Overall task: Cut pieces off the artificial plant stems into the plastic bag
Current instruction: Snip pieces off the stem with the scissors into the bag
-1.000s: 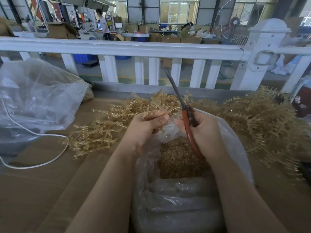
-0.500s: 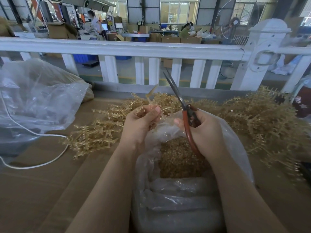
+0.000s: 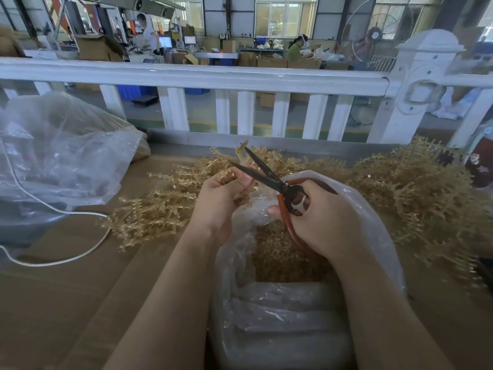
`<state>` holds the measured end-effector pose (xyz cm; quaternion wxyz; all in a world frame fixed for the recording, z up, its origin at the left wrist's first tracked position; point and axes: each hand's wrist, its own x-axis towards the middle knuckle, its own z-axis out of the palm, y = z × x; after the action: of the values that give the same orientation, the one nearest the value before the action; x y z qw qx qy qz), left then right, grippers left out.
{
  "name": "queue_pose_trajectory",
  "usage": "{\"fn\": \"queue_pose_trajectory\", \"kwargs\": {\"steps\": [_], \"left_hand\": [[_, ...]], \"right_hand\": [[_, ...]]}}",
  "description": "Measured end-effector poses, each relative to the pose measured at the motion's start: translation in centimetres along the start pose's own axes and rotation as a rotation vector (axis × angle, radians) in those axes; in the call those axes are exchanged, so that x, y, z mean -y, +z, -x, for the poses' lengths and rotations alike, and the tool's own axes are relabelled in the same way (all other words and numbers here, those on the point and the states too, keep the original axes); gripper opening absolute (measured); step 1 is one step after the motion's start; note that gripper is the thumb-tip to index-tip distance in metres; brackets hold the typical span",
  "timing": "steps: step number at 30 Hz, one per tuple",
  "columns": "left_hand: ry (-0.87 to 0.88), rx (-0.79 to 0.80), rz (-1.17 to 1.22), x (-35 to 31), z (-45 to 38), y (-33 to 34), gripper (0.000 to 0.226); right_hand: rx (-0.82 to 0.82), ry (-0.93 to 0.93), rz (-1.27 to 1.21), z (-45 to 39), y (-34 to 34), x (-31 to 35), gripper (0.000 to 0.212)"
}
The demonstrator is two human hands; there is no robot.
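Observation:
My left hand [image 3: 221,196] grips a tan artificial plant stem [image 3: 241,153] that stands upright above the fingers. My right hand [image 3: 320,217] holds red-handled scissors [image 3: 269,174], whose dark blades are spread open around the stem just above my left hand. Below both hands sits a clear plastic bag [image 3: 373,222], its mouth open, with a heap of tan cut pieces [image 3: 280,252] inside. Piles of uncut tan stems lie on the table to the left [image 3: 152,212] and to the right [image 3: 416,188] of the bag.
A brown cardboard-covered table [image 3: 66,303] carries everything. A large crumpled clear bag [image 3: 58,150] and a white cable [image 3: 66,260] lie at the left. A white railing [image 3: 200,78] runs along the far edge. People work at benches beyond it.
The scissors have tilted down to the left and their blades have spread open around the stem. My left hand has lifted the stem between the blades.

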<state>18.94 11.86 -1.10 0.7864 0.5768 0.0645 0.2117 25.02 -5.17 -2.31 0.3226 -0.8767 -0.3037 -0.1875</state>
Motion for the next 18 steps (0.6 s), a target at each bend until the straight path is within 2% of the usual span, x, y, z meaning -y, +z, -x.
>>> {"fn": "queue_pose_trajectory", "kwargs": {"steps": [6, 13, 18], "left_hand": [[-0.021, 0.072, -0.009, 0.20, -0.03, 0.14, 0.036], [-0.034, 0.077, 0.020, 0.18, 0.00, 0.18, 0.022], [-0.038, 0.073, 0.024, 0.27, -0.01, 0.04, 0.016]], "right_hand": [[-0.033, -0.013, 0.014, -0.02, 0.30, -0.18, 0.060], [-0.057, -0.003, 0.002, 0.05, 0.44, -0.21, 0.076], [-0.052, 0.003, 0.011, 0.06, 0.44, -0.15, 0.075]]}}
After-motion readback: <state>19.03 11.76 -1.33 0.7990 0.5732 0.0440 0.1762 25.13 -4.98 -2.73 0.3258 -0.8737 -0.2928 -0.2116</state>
